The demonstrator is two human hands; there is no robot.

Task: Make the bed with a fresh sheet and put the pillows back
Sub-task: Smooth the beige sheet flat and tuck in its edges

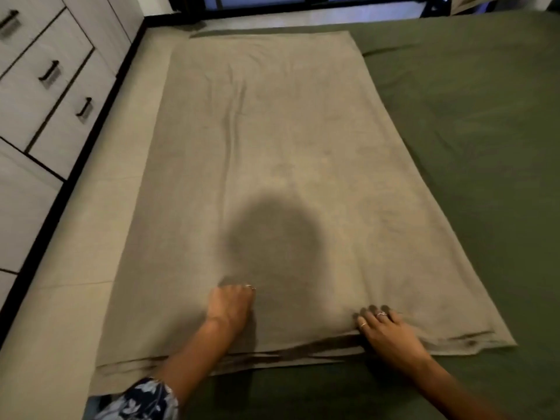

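At the bottom of the frame, the left hand [231, 304] and right hand [386, 328] are pressing flat, fingers extended, on the near edge of a folded beige sheet [272, 147], which is lying across the green-covered bed [469, 147] toward the upper centre.

No readable text, labels, brands, numbers or signs anywhere in view.
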